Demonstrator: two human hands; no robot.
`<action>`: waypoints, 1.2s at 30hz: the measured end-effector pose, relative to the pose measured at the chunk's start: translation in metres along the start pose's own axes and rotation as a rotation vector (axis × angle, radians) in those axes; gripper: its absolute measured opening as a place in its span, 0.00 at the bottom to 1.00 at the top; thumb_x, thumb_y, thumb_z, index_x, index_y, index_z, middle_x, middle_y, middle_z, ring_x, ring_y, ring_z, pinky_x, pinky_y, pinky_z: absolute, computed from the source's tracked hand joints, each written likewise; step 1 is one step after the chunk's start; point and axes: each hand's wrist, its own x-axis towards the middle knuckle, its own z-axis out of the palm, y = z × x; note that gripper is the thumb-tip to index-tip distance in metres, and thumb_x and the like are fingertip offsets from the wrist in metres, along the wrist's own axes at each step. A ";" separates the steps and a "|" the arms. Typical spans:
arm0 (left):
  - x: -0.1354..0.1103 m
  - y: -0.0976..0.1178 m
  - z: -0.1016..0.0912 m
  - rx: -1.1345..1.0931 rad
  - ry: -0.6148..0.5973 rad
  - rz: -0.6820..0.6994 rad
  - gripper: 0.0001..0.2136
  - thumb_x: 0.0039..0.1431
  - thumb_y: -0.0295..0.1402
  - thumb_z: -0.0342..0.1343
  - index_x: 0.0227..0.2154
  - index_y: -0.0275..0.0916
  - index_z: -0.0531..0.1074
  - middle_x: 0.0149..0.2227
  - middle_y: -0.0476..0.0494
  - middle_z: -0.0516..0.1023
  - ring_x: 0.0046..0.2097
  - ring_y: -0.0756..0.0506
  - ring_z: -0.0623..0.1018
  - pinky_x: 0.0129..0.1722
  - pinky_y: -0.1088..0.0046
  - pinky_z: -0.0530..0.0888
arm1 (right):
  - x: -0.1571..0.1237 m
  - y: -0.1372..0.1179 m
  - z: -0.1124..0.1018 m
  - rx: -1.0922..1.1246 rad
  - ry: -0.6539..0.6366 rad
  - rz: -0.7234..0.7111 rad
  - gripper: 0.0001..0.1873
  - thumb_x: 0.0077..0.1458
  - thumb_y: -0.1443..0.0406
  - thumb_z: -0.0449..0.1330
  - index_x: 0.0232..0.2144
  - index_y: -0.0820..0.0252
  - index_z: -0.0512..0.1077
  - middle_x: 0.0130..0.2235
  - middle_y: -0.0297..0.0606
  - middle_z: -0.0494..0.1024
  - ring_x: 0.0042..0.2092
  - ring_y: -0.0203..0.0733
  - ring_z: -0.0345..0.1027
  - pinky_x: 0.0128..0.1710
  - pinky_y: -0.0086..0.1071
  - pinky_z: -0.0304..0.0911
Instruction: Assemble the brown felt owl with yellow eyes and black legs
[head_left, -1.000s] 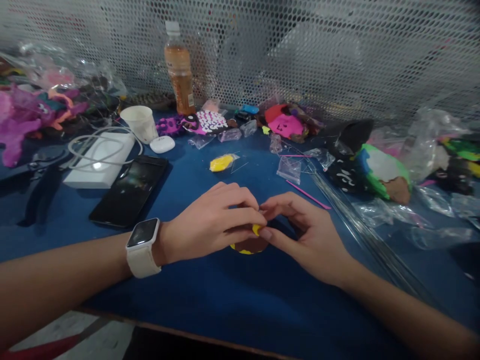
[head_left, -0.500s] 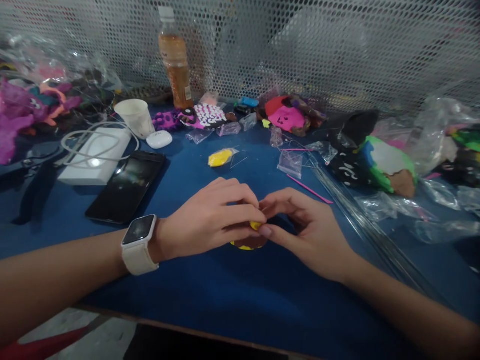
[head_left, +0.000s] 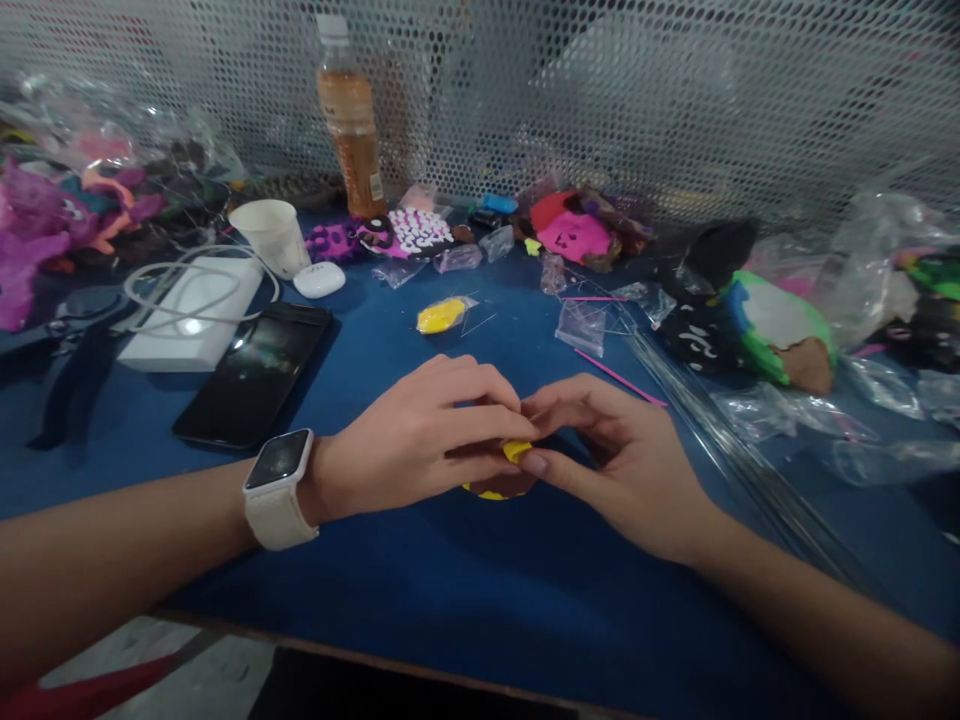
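Observation:
My left hand (head_left: 431,435), with a watch (head_left: 279,490) on its wrist, meets my right hand (head_left: 622,465) at the fingertips. Between them is a small piece of yellow clay (head_left: 516,451), pinched by both hands' fingers. Just under the fingers lies a brown clay piece with a yellow edge (head_left: 499,488), resting on the blue table; my left fingers cover most of it. Beyond my hands sits a flat lump of yellow clay (head_left: 441,316) on clear plastic.
A black phone (head_left: 255,375), a white box with a cable (head_left: 191,315), a paper cup (head_left: 270,235) and a drink bottle (head_left: 351,130) stand left. Right are a pink stick (head_left: 619,377), thin wires (head_left: 720,450) and coloured clay figures (head_left: 780,325). Behind rises a perforated metal panel (head_left: 600,90).
Slightly more of the yellow clay shows between my fingertips. Both hands stay in nearly the same place.

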 end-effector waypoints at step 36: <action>-0.001 -0.001 -0.002 0.152 -0.356 -0.223 0.29 0.57 0.54 0.66 0.55 0.40 0.72 0.58 0.35 0.72 0.56 0.32 0.71 0.55 0.48 0.68 | 0.007 0.007 -0.010 -0.277 0.198 -0.051 0.05 0.61 0.61 0.70 0.40 0.49 0.82 0.42 0.34 0.86 0.44 0.46 0.81 0.48 0.43 0.77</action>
